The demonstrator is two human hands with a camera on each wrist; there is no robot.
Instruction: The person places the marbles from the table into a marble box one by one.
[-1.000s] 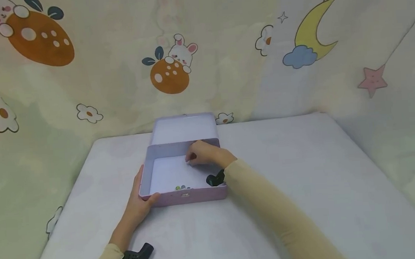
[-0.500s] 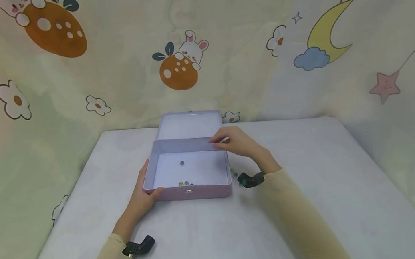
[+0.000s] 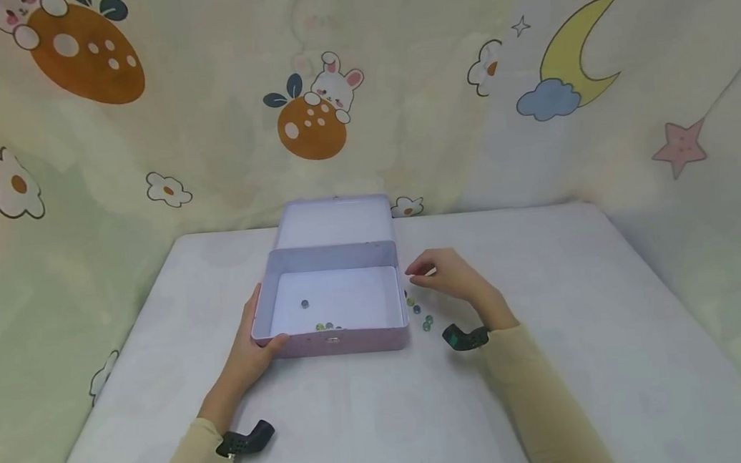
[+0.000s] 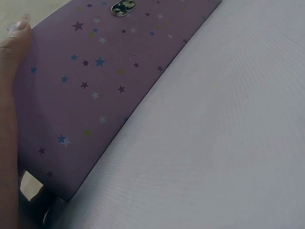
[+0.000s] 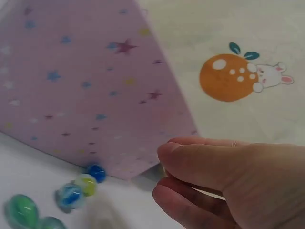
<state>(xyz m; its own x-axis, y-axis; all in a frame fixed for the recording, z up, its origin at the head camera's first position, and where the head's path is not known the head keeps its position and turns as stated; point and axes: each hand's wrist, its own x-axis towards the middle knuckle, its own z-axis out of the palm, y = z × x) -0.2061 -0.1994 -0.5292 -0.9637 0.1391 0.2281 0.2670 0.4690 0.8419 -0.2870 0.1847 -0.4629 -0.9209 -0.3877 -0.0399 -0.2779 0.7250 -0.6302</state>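
Note:
A pink-lilac tin box printed with stars stands with its lid raised at the back. My left hand holds its front left corner, thumb over the front rim and fingers along the left side. Inside, a grey marble lies apart from a few others near the front wall. My right hand hovers just right of the box, thumb and fingertips apart. Below it, several glass marbles lie along the box's right wall, among them a blue one and a green one.
The box stands on a white-covered table. Behind the table hangs a cloth with rabbits, flowers and a moon. A metal latch sits on the box's front. Each wrist wears a black device.
My right hand has come out of the box, over its right wall and down beside the marbles. A grey marble now lies inside, rolled slightly forward and left. My left hand keeps its hold.

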